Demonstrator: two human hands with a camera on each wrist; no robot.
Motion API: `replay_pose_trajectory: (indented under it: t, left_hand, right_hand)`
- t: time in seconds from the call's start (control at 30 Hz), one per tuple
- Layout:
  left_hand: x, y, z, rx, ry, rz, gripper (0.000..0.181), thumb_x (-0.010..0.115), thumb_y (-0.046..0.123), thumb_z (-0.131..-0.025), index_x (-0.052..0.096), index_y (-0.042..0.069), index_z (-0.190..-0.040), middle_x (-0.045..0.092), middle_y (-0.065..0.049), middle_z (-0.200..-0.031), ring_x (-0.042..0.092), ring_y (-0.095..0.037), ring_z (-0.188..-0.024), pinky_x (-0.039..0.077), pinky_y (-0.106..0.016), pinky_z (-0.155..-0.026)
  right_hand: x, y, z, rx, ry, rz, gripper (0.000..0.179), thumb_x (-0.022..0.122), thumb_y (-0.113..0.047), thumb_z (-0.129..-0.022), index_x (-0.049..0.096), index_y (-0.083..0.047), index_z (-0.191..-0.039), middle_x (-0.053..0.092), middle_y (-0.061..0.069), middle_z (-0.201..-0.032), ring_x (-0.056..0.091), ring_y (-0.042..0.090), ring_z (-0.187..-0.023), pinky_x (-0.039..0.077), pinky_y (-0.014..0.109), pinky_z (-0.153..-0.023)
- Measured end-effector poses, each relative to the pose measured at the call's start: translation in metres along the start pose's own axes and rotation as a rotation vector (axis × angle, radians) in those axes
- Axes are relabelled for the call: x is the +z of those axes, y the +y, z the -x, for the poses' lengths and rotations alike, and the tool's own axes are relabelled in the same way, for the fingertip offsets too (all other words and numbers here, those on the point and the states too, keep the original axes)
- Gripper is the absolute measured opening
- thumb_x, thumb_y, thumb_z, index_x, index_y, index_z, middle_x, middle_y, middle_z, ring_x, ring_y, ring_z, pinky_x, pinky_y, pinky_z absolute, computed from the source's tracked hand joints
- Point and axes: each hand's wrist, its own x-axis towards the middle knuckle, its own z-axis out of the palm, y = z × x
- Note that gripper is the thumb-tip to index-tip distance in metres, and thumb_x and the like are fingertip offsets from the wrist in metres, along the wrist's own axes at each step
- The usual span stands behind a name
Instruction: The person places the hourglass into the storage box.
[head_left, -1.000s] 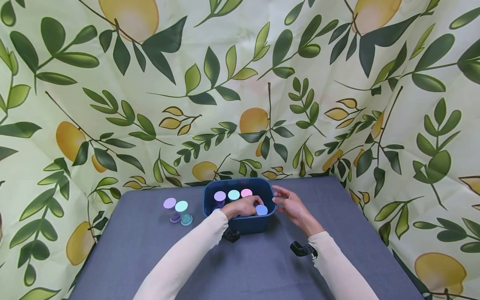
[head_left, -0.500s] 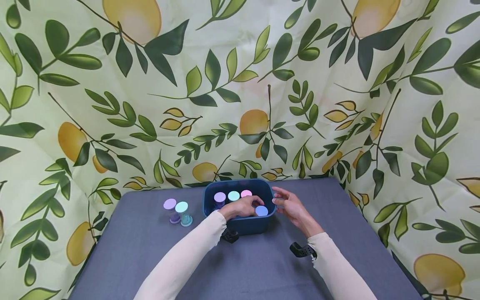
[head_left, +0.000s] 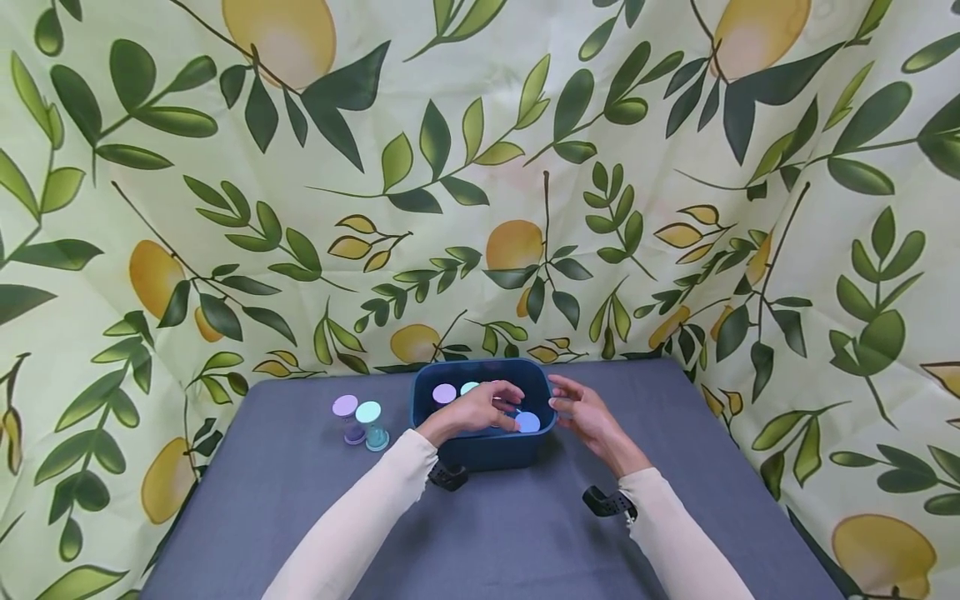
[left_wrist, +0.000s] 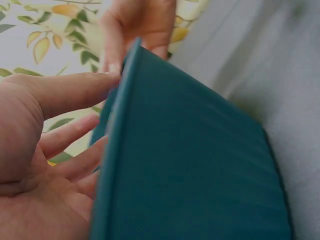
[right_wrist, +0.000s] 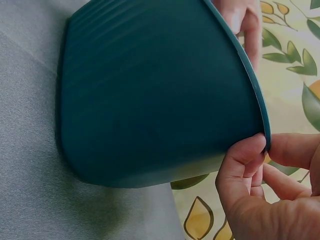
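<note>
A dark blue bin (head_left: pixel 487 457) stands on the table with several hourglasses in it. My left hand (head_left: pixel 477 408) hovers over its near side, fingers loosely extended, thumb close to the blue-capped hourglass (head_left: pixel 528 422). In the left wrist view the thumb (left_wrist: pixel 80 92) reaches across the rim, and its tip area is partly hidden by the bin wall. A purple-capped hourglass (head_left: pixel 444 393) and a mint-capped one (head_left: pixel 469 387) stand behind the left hand, which mostly covers a pink-capped one. My right hand (head_left: pixel 592 417) pinches the bin's right rim between thumb and finger, clear in the right wrist view.
Left of the bin, a purple hourglass (head_left: pixel 345 406) and a teal hourglass (head_left: pixel 368 412) stand close together on the grey table (head_left: pixel 510 542). A fabric backdrop with a lemon print (head_left: pixel 450 208) rises behind the table and along both sides.
My left hand has risen a little, its fingers spreading away from the blue-capped hourglass and covering the pink one more. The right hand stays at the rim. The head view has shifted slightly.
</note>
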Motion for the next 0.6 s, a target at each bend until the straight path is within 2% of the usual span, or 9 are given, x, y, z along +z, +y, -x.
replay_pose_trajectory:
  t: [0.13, 0.27, 0.43, 0.6]
  left_hand:
    - [-0.002, 0.002, 0.008, 0.032, 0.031, 0.003, 0.044, 0.075, 0.011, -0.085, 0.059, 0.01, -0.126, 0.058, -0.016, -0.135, 0.054, -0.037, -0.129, 0.049, -0.046, -0.102]
    - [-0.003, 0.003, 0.017, 0.072, 0.049, -0.012, 0.042, 0.075, 0.013, -0.085, 0.06, 0.01, -0.124, 0.061, -0.012, -0.131, 0.054, -0.038, -0.129, 0.048, -0.045, -0.104]
    - [-0.003, 0.001, 0.028, 0.112, 0.067, 0.001, 0.04, 0.074, 0.011, -0.086, 0.06, 0.009, -0.124, 0.061, -0.011, -0.13, 0.054, -0.036, -0.128, 0.047, -0.046, -0.105]
    - [-0.005, 0.001, 0.037, 0.12, 0.096, 0.026, 0.044, 0.074, 0.013, -0.086, 0.058, 0.009, -0.128, 0.06, -0.01, -0.13, 0.055, -0.035, -0.127, 0.049, -0.043, -0.103]
  right_hand:
    - [0.0, 0.001, -0.001, -0.001, 0.006, -0.005, 0.051, 0.053, -0.003, -0.098, 0.044, -0.012, -0.147, 0.046, 0.006, -0.116, 0.05, 0.018, -0.102, 0.051, 0.029, -0.079]
    - [0.0, 0.004, 0.0, 0.003, 0.015, -0.002, 0.051, 0.054, -0.004, -0.097, 0.044, -0.012, -0.146, 0.047, 0.005, -0.114, 0.05, 0.019, -0.102, 0.051, 0.03, -0.079]
    - [0.002, 0.005, 0.0, 0.009, 0.02, -0.013, 0.049, 0.053, -0.004, -0.098, 0.045, -0.014, -0.146, 0.046, 0.005, -0.114, 0.048, 0.02, -0.103, 0.051, 0.03, -0.079]
    - [0.001, 0.003, -0.001, -0.011, 0.002, -0.014, 0.05, 0.053, -0.006, -0.099, 0.042, -0.012, -0.148, 0.046, 0.005, -0.114, 0.049, 0.018, -0.098, 0.051, 0.029, -0.078]
